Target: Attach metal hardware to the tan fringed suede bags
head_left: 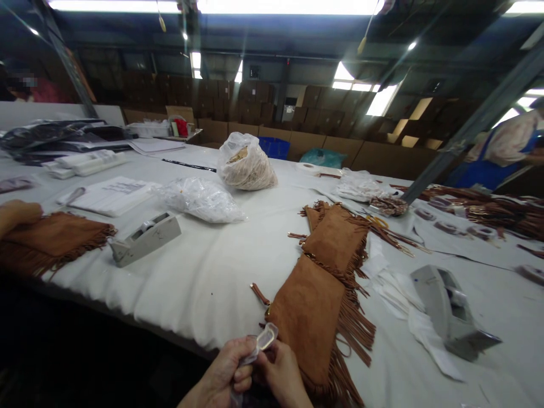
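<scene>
Close to the table's near edge, my left hand (227,365) is closed around a rectangular gold-coloured ring in translucent wrapping (267,337). My right hand (283,371) pinches the same wrapping from the other side, its fingertips partly hidden. Just beyond my hands lies a brown suede fringed pouch (308,311) with a zip pull at its left corner. It overlaps a second fringed pouch (335,235) farther up the stack.
Grey tape dispensers (147,238) (453,311) stand left and right. Plastic bags (204,199) (250,170) sit mid-table. Another person's hand (19,215) rests on a brown fringed pouch (63,235). White strips (403,300), scissors (377,221) and brown straps (501,212) lie right.
</scene>
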